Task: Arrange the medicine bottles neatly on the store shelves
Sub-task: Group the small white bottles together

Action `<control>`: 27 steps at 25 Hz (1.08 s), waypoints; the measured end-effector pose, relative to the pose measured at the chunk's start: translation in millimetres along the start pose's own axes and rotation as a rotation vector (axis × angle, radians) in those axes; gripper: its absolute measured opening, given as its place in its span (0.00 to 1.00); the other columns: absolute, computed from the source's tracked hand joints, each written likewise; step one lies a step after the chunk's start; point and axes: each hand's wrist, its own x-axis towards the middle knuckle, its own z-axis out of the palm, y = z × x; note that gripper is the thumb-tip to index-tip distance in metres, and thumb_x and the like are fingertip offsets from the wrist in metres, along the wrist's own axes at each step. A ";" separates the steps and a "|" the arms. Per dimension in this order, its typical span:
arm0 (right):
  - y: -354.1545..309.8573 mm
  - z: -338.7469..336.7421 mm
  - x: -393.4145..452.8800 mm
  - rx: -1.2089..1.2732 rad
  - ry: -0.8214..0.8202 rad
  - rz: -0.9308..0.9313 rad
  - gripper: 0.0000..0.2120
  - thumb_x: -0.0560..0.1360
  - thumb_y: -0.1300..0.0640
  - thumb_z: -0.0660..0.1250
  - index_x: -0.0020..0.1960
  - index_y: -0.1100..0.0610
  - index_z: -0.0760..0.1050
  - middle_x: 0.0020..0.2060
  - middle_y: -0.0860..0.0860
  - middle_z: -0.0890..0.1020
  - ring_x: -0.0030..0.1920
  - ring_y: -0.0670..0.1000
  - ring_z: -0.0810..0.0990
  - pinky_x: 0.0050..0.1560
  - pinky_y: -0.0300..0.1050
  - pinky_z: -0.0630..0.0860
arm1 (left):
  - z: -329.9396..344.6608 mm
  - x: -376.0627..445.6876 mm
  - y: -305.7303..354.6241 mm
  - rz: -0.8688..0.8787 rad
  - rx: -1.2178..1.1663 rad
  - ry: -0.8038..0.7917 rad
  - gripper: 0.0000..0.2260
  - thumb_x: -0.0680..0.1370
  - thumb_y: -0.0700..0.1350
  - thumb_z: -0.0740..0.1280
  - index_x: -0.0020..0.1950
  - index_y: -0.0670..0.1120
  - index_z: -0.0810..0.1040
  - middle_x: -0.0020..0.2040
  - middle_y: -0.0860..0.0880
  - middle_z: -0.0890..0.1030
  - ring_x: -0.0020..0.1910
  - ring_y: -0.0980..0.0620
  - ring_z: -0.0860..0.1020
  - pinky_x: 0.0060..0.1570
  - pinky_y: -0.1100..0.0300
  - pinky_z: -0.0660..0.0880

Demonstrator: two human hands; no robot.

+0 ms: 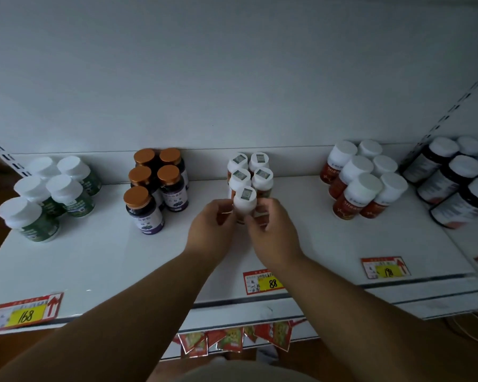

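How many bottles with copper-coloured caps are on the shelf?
5. Two at the back, two in the middle, and one in front on the left. None looks hidden.

Both bare forearms reached forward and upward from the bottom of the view and came together near the middle, so that the two hands were just beside each other. The left hand [211, 226] was turned with its back toward the camera, its fingers curled inward and its thumb pressed on the left side of a white-capped bottle [244, 204]. The right hand [271, 230] was also seen from the back, with the wrist bent a little inward, and its curled fingers and thumb gripped the right side of the same bottle.
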 end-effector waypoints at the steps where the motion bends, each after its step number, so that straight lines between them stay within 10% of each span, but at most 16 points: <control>1: -1.3 4.0 0.9 -0.013 0.027 -0.001 0.12 0.76 0.52 0.69 0.57 0.51 0.73 0.52 0.48 0.79 0.47 0.47 0.79 0.49 0.46 0.76 | -2.3 1.7 0.1 0.018 0.014 -0.009 0.10 0.79 0.47 0.66 0.59 0.56 0.78 0.50 0.59 0.83 0.47 0.65 0.79 0.44 0.66 0.73; 17: -8.7 -14.9 -12.1 -0.051 0.094 0.048 0.11 0.77 0.51 0.68 0.58 0.52 0.72 0.52 0.48 0.78 0.45 0.45 0.77 0.46 0.42 0.73 | -7.8 -46.7 16.8 0.044 -0.014 -0.017 0.08 0.79 0.45 0.65 0.57 0.55 0.75 0.49 0.58 0.80 0.47 0.60 0.78 0.44 0.63 0.73; 27: 63.1 -125.9 -10.2 -0.003 0.110 0.018 0.09 0.78 0.52 0.67 0.56 0.51 0.73 0.49 0.44 0.78 0.46 0.42 0.77 0.43 0.31 0.69 | 108.1 -56.6 59.9 0.092 -0.008 -0.088 0.10 0.80 0.44 0.65 0.60 0.55 0.76 0.54 0.60 0.80 0.51 0.63 0.77 0.50 0.72 0.72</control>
